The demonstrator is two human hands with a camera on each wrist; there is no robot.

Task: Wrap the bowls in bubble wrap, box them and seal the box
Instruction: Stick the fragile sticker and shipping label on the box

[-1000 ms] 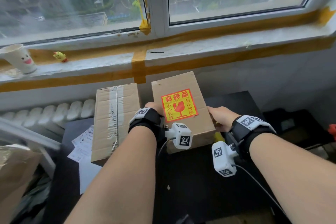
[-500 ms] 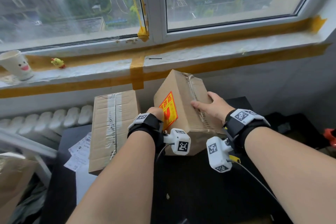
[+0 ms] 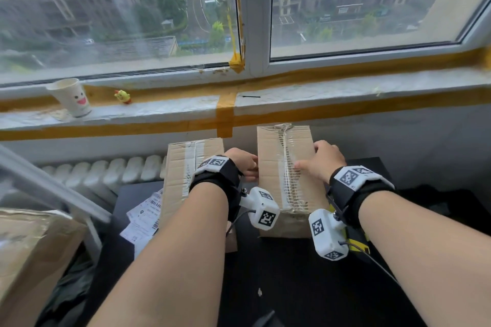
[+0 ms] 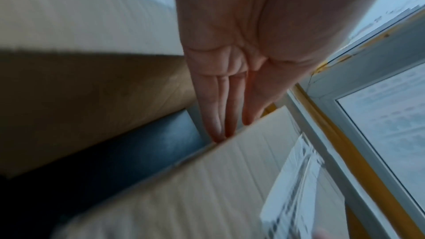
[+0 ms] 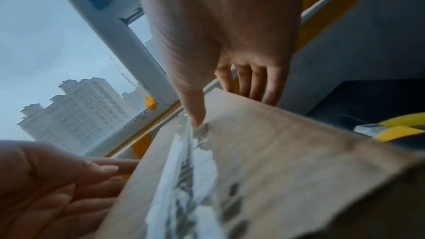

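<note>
Your left hand lies flat-fingered against the taped box on the black table; your right hand grips its far side, contents unseen.

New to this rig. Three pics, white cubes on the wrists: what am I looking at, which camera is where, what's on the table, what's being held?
No robot here: a person works bare-handed. The white cubes strapped to the wrists are cameras with printed markers on them. The wide picture comes from a head-worn camera looking down at the arms; the other two look along each hand from the wrists.

On the black table stand two cardboard boxes. The right box, with clear tape along its top seam, is held between both hands: the left hand lies flat against its left side, and the right hand grips its right edge with the thumb on the tape. The left box is untouched, with printed paper slips beside it. A paper cup and a small yellow toy sit on the windowsill.
</note>
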